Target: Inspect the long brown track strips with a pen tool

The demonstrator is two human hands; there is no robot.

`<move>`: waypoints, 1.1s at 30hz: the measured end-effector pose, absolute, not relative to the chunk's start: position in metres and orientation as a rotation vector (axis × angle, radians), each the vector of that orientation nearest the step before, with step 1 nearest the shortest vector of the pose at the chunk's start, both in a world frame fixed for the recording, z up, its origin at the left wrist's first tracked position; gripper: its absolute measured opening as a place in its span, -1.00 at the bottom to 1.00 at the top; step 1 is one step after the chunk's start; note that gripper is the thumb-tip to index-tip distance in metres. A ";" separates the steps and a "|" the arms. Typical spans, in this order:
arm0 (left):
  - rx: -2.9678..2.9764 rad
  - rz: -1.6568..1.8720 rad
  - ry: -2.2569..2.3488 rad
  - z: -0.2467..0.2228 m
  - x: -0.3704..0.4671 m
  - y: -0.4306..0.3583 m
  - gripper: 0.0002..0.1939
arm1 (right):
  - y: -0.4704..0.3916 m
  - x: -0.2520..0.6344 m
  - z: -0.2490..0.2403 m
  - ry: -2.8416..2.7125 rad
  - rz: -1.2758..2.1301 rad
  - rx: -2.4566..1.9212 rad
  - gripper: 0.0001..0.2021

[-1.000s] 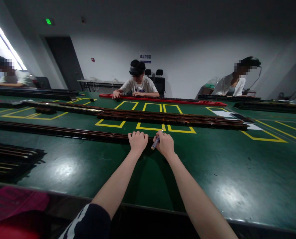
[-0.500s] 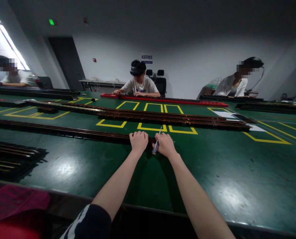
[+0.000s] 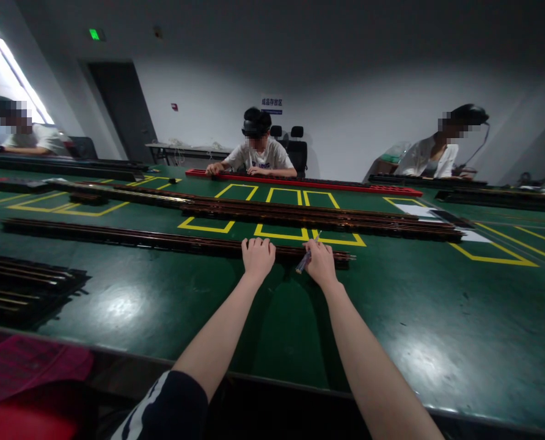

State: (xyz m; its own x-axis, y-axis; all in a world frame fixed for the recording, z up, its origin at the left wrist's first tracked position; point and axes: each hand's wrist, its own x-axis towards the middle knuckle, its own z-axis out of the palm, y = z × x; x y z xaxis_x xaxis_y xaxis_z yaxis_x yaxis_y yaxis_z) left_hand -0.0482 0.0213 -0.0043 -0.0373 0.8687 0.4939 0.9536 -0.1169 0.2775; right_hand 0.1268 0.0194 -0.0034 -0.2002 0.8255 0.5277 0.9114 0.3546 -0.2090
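A long dark strip with copper-coloured lines (image 3: 126, 236) lies across the green table in front of me. My left hand (image 3: 258, 260) has its fingers curled over the strip, left of its right end. Closer to that end, my right hand (image 3: 322, 264) is closed around a slim pen-like tool (image 3: 302, 263) with a shiny, purplish handle and a thin tip pointing up and away. The right fingers also rest at the strip; whether they grip it is hidden. The strip's end shows past my right hand, with thin pale pins or wires sticking out.
Beyond lies a bundle of similar strips (image 3: 318, 217); another stack (image 3: 20, 287) sits at the near left. Yellow tape outlines (image 3: 339, 240) mark the green table (image 3: 171, 318). A red rail (image 3: 300, 181) lies before a co-worker opposite (image 3: 263, 153). Two other people sit left and right.
The long dark strip has slid to the right, and its end now shows beyond my right hand. My right hand moved right with the tool; my left hand stayed nearly in place.
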 end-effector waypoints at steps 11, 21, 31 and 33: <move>-2.102 -0.825 -1.971 -0.002 -0.049 0.020 -0.56 | 0.021 0.122 -0.006 -2.111 -0.310 -1.529 -0.84; -2.088 -0.870 -1.980 -0.007 -0.050 0.023 -0.57 | 0.023 0.132 -0.008 -2.048 -0.213 -1.537 -0.80; -2.142 -0.838 -2.002 -0.003 -0.050 0.021 -0.56 | 0.017 0.135 -0.005 -2.029 -0.238 -1.514 -0.86; -2.140 -0.843 -1.996 -0.004 -0.050 0.021 -0.56 | 0.018 0.133 -0.006 -2.034 -0.269 -1.520 -0.88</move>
State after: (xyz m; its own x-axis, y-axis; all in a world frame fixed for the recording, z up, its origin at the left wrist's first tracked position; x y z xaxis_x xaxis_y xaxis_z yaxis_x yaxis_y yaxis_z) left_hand -0.0505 0.0211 -0.0035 -0.0102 0.8922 0.4516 0.9456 -0.1383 0.2944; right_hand 0.1334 0.0179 -0.0056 -0.1825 0.8102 0.5571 0.9271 0.3305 -0.1768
